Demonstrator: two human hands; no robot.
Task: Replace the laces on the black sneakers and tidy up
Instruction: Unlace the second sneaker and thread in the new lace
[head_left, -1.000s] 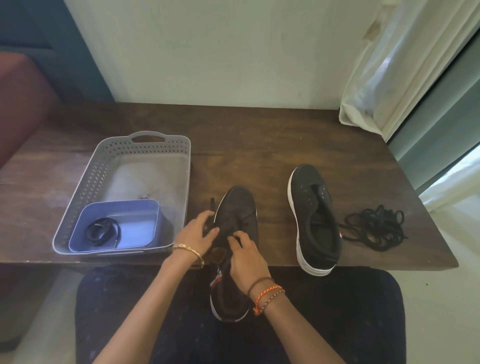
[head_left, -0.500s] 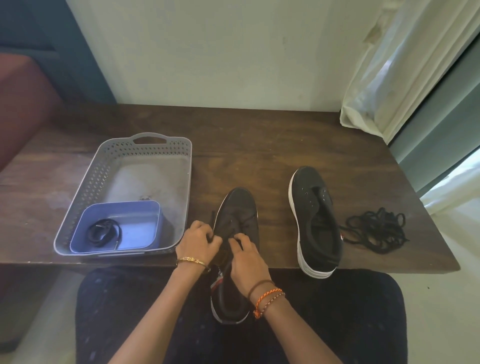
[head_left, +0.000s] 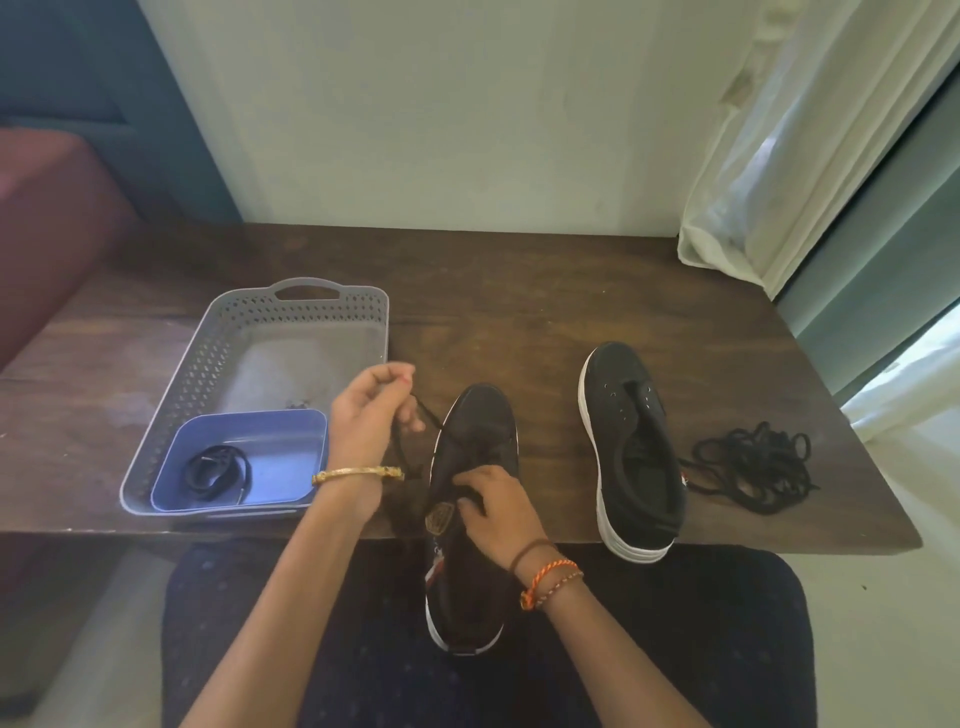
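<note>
My right hand (head_left: 491, 506) covers the near sneaker's (head_left: 475, 447) eyelets, my left hand (head_left: 371, 415) hides the basket's (head_left: 208, 364) corner, and both forearms run off the bottom edge.

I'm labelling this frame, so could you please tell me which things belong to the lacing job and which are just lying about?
Job:
left hand pinching lace
right hand holding near sneaker
far sneaker, unlaced
loose laces
coiled lace in blue tub
basket

Lying about:
curtain
table
</note>
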